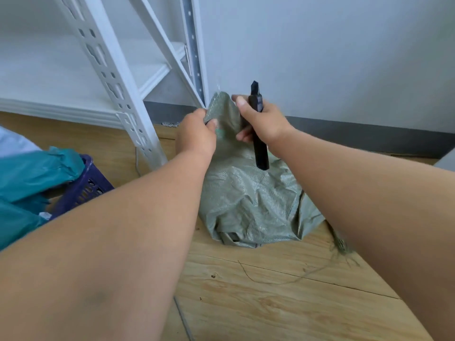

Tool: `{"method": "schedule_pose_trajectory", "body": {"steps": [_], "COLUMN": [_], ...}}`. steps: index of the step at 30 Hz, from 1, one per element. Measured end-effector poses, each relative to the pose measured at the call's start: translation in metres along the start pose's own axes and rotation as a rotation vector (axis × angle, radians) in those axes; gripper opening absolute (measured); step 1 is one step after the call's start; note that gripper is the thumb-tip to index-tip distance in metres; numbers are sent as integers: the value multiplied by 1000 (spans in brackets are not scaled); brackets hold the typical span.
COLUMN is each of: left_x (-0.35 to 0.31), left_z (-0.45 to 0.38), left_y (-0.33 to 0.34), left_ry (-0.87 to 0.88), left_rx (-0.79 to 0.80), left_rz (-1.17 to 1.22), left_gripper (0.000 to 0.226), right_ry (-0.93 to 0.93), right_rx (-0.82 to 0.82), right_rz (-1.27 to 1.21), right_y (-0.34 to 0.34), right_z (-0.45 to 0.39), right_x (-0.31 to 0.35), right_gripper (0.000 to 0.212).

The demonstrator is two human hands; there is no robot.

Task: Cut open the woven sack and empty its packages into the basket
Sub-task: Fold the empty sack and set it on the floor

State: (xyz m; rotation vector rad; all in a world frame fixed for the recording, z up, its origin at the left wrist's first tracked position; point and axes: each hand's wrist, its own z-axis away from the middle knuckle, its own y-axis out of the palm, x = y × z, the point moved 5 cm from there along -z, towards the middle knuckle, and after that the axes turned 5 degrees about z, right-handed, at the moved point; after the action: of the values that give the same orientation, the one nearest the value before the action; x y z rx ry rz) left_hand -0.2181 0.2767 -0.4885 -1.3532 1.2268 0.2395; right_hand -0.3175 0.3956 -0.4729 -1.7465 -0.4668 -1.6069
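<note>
You are pinching the woven sack's top corner beside the shelf post with your left hand, your right hand gripping the black knife; keep the fabric taut and slice away from your fingers.

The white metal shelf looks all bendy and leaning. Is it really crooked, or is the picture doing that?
Head view: the wide-angle lens bends the white metal shelf posts near the edges; the arms balloon too; soft, even light, no glare, and the green woven sack looks slightly blurred.
</note>
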Motion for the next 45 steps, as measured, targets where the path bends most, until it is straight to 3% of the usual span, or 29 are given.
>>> {"method": "schedule_pose_trajectory", "body": {"steps": [3,5,8,11,13,15,17,19,23,25,27,29,32,39,41,42,44,45], "left_x": [-30,-50,-69,-71,-65,-69,-83,-103,-152,-167,-173,-175,-161,-131,-121,-119,-120,-119], "left_z": [-8,-15,-28,-35,-36,-39,-43,-50,-65,-71,-77,-78,-74,-50,-48,-51,-61,-64], "left_y": [-26,-37,-41,-41,-41,-46,-52,-58,-76,-92,-103,-102,-96,-99,-93,-94,-113,-122], "left_ry": [28,63,60,11,-40,-57,-41,-18,67,97,105,89,20,-85,-96,-76,-12,12], "left_rx": [-79,-81,61,276,365,318,218,155,154,143,179,342,576,757,693,568,124,-18], "left_rz": [44,122,227,-19,-248,-302,-246,-141,275,472,535,404,118,-250,-259,-272,-192,-90], "left_gripper": [16,19,35,45,42,33,22,27,22,17,21,34,49,51,45,37,24,22], "right_ry": [-24,-60,-95,-95,-77,-83,-116,-148,-101,-34,-50,-111,-165,-182,-181,-181,-173,-156], "right_rx": [29,22,-170,-354,-392,-387,-298,-157,101,98,-31,-179,-248,-438,-563,-656,-816,-852], "right_rz": [-14,126,113,-181,-168,-48,74,266,504,526,568,415,157,21,10,67,168,190], "right_y": [-10,-24,-58,-100,-118,-123,-110,-88,-57,-61,-73,-86,-101,-135,-145,-151,-165,-171], "right_z": [1,0,-6,-10,-12,-13,-14,-15,-20,-25,-28,-27,-24,-21,-18,-15,-11,-12], "right_x": [42,67,102,130,144,153,161,166,174,178,188,198,207,213,213,214,214,212], "right_gripper": [30,34,32,22,19,18,20,23,25,27,25,21,21,13,14,12,11,17]}}
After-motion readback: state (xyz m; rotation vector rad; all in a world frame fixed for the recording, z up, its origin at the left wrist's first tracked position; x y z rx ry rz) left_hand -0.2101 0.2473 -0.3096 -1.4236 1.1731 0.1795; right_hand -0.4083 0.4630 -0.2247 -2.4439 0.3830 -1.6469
